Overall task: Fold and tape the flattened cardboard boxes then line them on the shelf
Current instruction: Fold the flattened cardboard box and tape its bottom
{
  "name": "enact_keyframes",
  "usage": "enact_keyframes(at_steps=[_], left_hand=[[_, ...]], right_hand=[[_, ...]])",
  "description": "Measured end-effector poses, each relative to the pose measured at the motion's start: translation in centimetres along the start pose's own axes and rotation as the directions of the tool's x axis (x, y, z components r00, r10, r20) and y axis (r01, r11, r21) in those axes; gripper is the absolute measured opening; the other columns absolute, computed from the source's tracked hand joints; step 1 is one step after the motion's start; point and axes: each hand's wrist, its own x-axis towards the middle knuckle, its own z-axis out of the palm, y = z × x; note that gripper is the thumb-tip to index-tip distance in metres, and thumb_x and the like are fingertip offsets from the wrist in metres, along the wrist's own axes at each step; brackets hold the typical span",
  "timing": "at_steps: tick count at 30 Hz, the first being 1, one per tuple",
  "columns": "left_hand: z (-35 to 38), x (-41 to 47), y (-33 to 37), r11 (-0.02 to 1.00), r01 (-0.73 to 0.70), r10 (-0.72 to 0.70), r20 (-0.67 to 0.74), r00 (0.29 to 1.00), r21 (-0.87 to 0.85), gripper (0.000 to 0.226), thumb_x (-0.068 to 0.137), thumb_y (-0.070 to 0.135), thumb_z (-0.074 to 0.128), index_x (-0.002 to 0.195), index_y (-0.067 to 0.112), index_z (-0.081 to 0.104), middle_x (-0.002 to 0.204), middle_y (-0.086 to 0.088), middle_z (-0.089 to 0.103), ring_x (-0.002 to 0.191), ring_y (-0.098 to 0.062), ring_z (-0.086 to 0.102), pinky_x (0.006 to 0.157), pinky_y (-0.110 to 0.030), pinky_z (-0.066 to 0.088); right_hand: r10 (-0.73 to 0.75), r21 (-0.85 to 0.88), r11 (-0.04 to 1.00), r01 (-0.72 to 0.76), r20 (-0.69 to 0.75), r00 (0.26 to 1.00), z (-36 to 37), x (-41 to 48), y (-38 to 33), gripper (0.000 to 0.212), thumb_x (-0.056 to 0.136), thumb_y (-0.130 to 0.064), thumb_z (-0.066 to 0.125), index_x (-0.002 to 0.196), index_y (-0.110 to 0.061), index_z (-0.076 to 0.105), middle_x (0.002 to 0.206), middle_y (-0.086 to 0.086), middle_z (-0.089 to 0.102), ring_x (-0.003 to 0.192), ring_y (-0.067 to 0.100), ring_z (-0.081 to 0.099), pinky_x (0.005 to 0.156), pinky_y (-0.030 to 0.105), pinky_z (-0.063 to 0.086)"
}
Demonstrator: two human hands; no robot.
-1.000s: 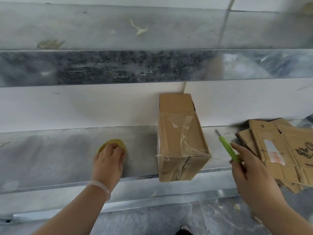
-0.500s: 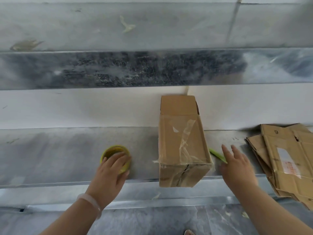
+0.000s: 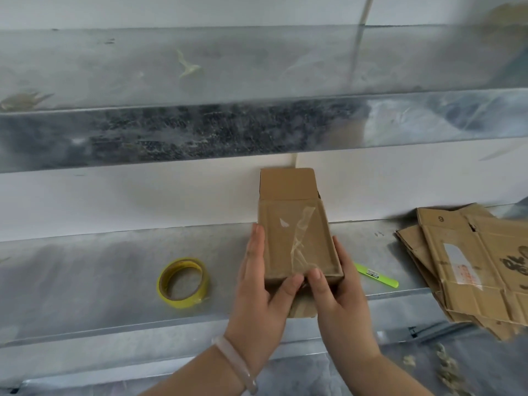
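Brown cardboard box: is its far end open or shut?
Open: the far flap of the brown cardboard box stands up, unfolded.

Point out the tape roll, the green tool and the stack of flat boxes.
tape roll (image 3: 178, 302), head view, front yellow wall.
green tool (image 3: 376, 275), head view, middle of handle.
flat boxes (image 3: 485, 244), head view, top sheet.

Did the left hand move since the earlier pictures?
Yes. The left hand went right, away from the yellow tape roll, and now holds the taped box.
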Motion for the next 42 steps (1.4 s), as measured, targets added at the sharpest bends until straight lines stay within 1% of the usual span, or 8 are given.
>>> enact_keyframes(at_steps=[5,10,15,19,28,32,35,42], left_hand=[[0.0,-0.1,-0.8,0.996,-0.03,0.032,0.02,0.999,-0.083,0.072,0.093,0.055,0.043,0.152,0.036,0.006,0.152,0.008,0.032,0.139,-0.018,0.035,0.11,-0.049,0.034],[0.4,-0.2,0.5,0.921,0.154,-0.166,-0.001,0.986,-0.359,0.065,0.084,0.056,0.048,0.141,0.053,0.015,0.14,0.039,0.034,0.134,0.007,0.033,0.113,-0.032,0.029],[0.8,0.1,1.3,0.914,0.223,-0.249,-0.035,0.968,-0.338,0.057,0.094,0.035,0.048,0.145,0.042,0.025,0.135,0.021,0.051,0.12,0.006,0.05,0.096,-0.015,0.043],[0.4,0.2,1.9,0.836,0.32,-0.338,0.041,0.94,-0.446,0.05,0.1,0.01,0.043,0.137,0.043,0.037,0.119,0.025,0.062,0.107,0.008,0.059,0.079,-0.008,0.048],[-0.4,0.1,1.9,0.841,0.334,-0.315,0.117,0.942,-0.426,0.062,0.086,0.045,0.037,0.146,0.04,0.025,0.145,0.022,0.039,0.125,0.015,0.039,0.092,0.001,0.035],[-0.9,0.3,1.6,0.847,0.349,-0.312,0.155,0.937,-0.402,0.057,0.086,0.047,0.034,0.142,0.047,0.023,0.137,0.029,0.042,0.117,0.022,0.042,0.089,0.001,0.034],[-1.2,0.7,1.4,0.786,0.412,-0.346,0.225,0.911,-0.461,0.053,0.088,0.057,0.036,0.141,0.05,0.031,0.136,0.023,0.051,0.128,0.003,0.045,0.109,-0.024,0.031],[-1.3,0.6,2.6,0.844,0.419,-0.383,0.171,0.908,-0.334,0.057,0.088,0.056,0.031,0.144,0.051,0.021,0.14,0.023,0.044,0.13,0.004,0.037,0.112,-0.019,0.028]], right_hand=[[-0.006,0.049,0.999,0.008,-0.038,0.999,0.5,-0.3,0.7,0.044,0.092,-0.043,0.046,0.135,-0.046,0.036,0.137,-0.024,0.051,0.125,-0.008,0.048,0.093,0.007,0.043],[0.066,0.17,0.984,-0.048,-0.106,0.992,0.8,-0.4,0.5,0.037,0.101,-0.032,0.039,0.136,-0.041,0.048,0.133,-0.027,0.054,0.121,-0.012,0.049,0.096,0.006,0.041],[0.1,0.161,0.984,-0.08,-0.117,0.988,1.3,0.1,-0.2,0.041,0.097,-0.024,0.054,0.136,-0.036,0.051,0.116,-0.015,0.069,0.108,0.001,0.064,0.092,0.023,0.053],[0.106,0.166,0.983,-0.085,-0.125,0.986,1.2,0.1,-0.1,0.04,0.101,-0.016,0.047,0.137,-0.033,0.051,0.12,-0.02,0.065,0.109,-0.006,0.06,0.092,0.015,0.05],[0.113,0.206,0.974,-0.096,-0.073,0.991,0.5,0.0,0.0,0.044,0.094,-0.044,0.036,0.135,-0.038,0.052,0.13,-0.022,0.059,0.113,-0.014,0.054,0.083,0.001,0.043],[0.157,0.17,0.974,-0.148,-0.039,0.987,-0.2,0.1,1.0,0.036,0.104,-0.042,0.031,0.131,-0.05,0.055,0.132,-0.018,0.06,0.125,0.001,0.053,0.111,0.03,0.037],[0.178,0.138,0.975,-0.175,-0.011,0.984,-0.5,0.2,1.2,0.036,0.103,-0.049,0.029,0.133,-0.056,0.049,0.135,-0.02,0.058,0.13,0.005,0.049,0.115,0.04,0.031],[0.204,0.068,0.976,-0.207,0.04,0.978,-0.7,0.3,0.7,0.033,0.101,-0.049,0.032,0.128,-0.063,0.045,0.131,-0.033,0.052,0.122,-0.015,0.045,0.105,0.013,0.035]])
